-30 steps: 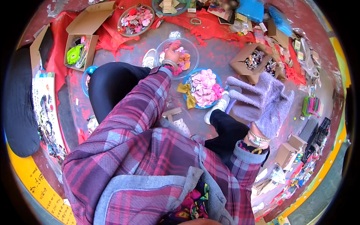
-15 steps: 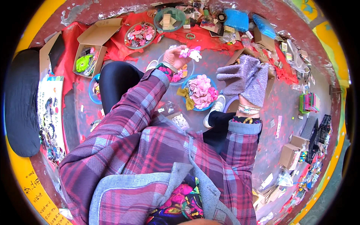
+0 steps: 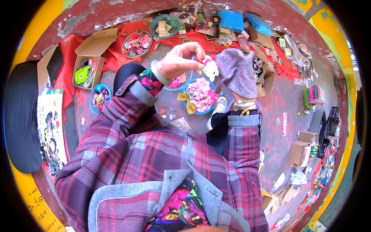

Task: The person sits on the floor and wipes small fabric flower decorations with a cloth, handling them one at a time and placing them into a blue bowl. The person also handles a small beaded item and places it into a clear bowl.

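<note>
Left hand [image 3: 176,65] has moved toward the gloved right hand [image 3: 238,75] (grip unclear), pinching a trinket [image 3: 211,71]. Apparently bringing them together; next needs careful alignment.

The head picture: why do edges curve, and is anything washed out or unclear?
In the head view, the yellow border bows because the fisheye lens bends straight edges; in the same view, the white ornament in the left hand looks bright, with little shading; near the head view's right rim, small goods are hard to tell apart.
</note>
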`<move>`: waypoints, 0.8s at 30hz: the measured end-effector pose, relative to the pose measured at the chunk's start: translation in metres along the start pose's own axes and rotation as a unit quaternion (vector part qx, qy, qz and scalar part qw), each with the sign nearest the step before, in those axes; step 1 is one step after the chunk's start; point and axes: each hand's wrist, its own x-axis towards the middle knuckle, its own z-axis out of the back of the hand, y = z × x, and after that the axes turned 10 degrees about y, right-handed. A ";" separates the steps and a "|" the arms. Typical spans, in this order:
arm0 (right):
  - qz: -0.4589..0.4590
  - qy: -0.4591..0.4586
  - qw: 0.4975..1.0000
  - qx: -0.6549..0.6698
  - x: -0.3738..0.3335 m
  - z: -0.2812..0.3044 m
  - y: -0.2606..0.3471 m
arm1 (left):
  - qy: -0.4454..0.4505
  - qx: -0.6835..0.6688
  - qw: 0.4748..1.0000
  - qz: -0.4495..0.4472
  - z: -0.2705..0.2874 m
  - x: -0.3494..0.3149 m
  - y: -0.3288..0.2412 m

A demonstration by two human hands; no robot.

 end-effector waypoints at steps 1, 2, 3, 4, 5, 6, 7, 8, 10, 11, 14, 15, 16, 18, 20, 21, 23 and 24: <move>-0.015 -0.001 1.000 -0.013 0.001 0.004 -0.002 | 0.009 0.013 1.000 -0.026 -0.001 -0.001 0.003; -0.030 -0.005 0.999 -0.028 0.002 0.002 -0.005 | 0.005 -0.029 0.999 -0.037 -0.002 0.000 0.005; -0.045 -0.009 0.998 -0.043 0.003 -0.001 -0.007 | 0.002 -0.071 0.996 -0.048 -0.003 0.002 0.007; -0.046 -0.011 0.998 -0.045 0.001 -0.005 -0.009 | -0.002 -0.114 0.992 -0.058 -0.003 0.004 0.008; -0.043 -0.014 0.998 -0.033 0.003 -0.006 -0.012 | 0.028 -0.224 0.972 -0.058 0.003 0.004 0.009; -0.041 -0.017 0.999 -0.022 0.004 -0.006 -0.014 | 0.019 -0.319 0.944 -0.079 0.005 0.005 0.011; -0.038 -0.020 0.999 -0.010 0.005 -0.007 -0.017 | 0.009 -0.411 0.906 -0.100 0.005 0.005 0.013; -0.038 -0.024 0.999 0.029 0.005 -0.017 -0.020 | -0.048 -0.455 0.885 -0.089 0.004 0.001 0.013; -0.028 -0.034 0.999 0.007 0.011 -0.020 -0.028 | -0.060 -0.553 0.826 -0.090 0.015 0.000 0.033; -0.023 -0.040 0.999 -0.004 0.014 -0.020 -0.030 | -0.083 -0.552 0.827 -0.065 0.010 0.002 0.037; -0.077 0.001 0.997 -0.024 0.018 -0.008 -0.032 | -0.093 -0.546 0.830 -0.059 0.004 0.002 0.052; -0.093 0.001 0.995 -0.023 0.016 -0.017 -0.030 | -0.110 -0.532 0.838 -0.052 0.005 0.001 0.052; -0.089 -0.041 0.994 -0.058 0.017 -0.030 -0.029 | -0.126 -0.519 0.844 -0.044 0.006 0.000 0.051; -0.096 -0.083 0.991 -0.051 0.018 -0.015 -0.029 | -0.119 -0.505 0.854 -0.035 0.004 0.000 0.046; -0.094 -0.087 0.992 -0.015 0.017 -0.020 -0.027 | -0.116 -0.525 0.843 -0.026 0.005 -0.001 0.050; -0.079 -0.072 0.994 -0.035 0.017 -0.018 -0.027 | -0.115 -0.535 0.837 -0.022 0.005 -0.001 0.051; -0.050 -0.042 0.995 -0.075 0.015 -0.009 -0.025 | -0.137 -0.540 0.831 -0.013 0.002 -0.001 0.046; -0.053 -0.052 0.995 -0.068 0.015 -0.006 -0.023 | -0.148 -0.543 0.827 -0.009 0.001 -0.001 0.044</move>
